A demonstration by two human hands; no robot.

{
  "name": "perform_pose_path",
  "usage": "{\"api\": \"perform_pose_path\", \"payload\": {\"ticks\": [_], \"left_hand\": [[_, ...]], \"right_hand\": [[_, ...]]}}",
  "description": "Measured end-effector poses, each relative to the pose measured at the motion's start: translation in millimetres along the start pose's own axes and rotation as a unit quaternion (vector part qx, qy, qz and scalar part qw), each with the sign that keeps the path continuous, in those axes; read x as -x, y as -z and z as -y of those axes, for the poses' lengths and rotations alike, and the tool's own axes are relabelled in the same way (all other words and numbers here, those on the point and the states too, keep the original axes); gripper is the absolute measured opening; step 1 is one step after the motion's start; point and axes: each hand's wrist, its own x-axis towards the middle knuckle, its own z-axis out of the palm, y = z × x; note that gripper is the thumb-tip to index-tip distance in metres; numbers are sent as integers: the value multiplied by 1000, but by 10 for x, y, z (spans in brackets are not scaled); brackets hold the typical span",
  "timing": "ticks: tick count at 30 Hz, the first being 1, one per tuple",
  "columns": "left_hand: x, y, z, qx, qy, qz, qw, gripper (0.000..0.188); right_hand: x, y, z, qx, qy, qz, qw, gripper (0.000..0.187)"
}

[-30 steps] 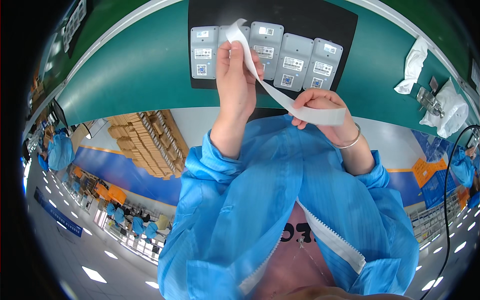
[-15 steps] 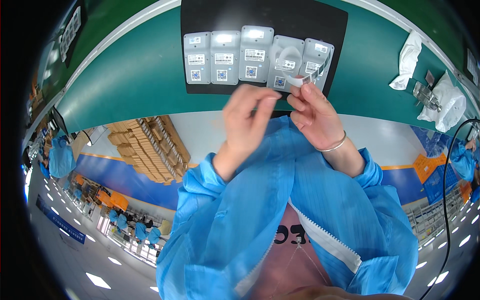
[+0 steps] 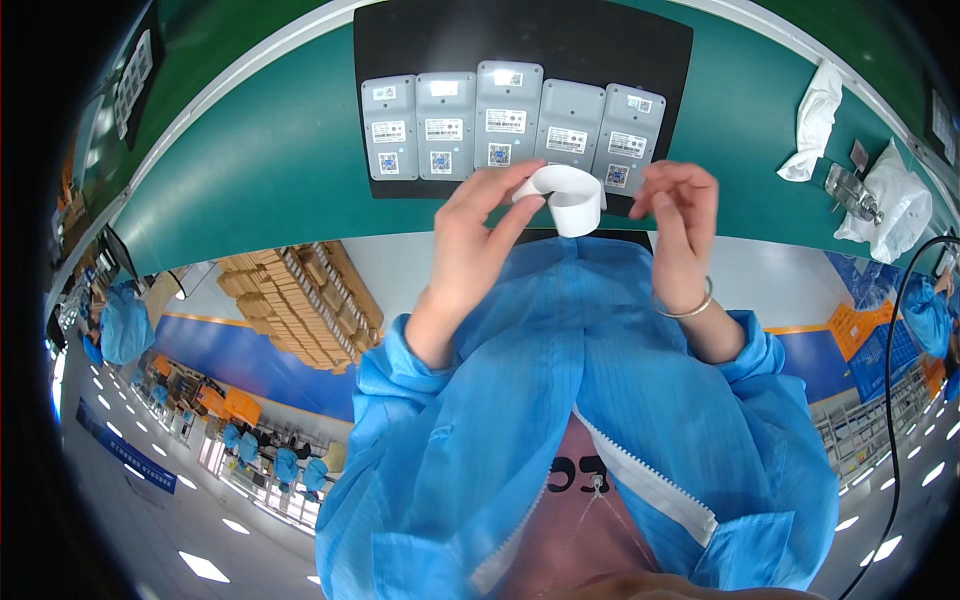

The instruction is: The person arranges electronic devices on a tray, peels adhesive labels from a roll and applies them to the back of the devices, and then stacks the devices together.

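Above the black mat [image 3: 400, 40], the left hand [image 3: 478, 235] pinches 1 curled white strip [image 3: 566, 196], just beside the right hand [image 3: 683, 220], fingers loosely spread, empty; 5 grey devices [image 3: 510, 130] lie behind

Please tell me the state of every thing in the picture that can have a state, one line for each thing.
White strip: curled into a loop, pinched in the left hand.
Left hand: closed on the strip.
Right hand: fingers open, holding nothing, beside the strip.
Grey devices: five in a row, flat, labels up, on the black mat.
White cloth: crumpled on the green bench.
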Motion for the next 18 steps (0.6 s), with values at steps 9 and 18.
{"api": "perform_pose_path", "payload": {"ticks": [9, 18], "left_hand": [[-206, 6, 21, 123, 45, 41, 991, 22], [-130, -257, 102, 151, 2, -73, 986, 21]], "right_hand": [[-238, -265, 139, 48, -158, 147, 975, 15], [-243, -340, 58, 15, -183, 141, 973, 15]]}}
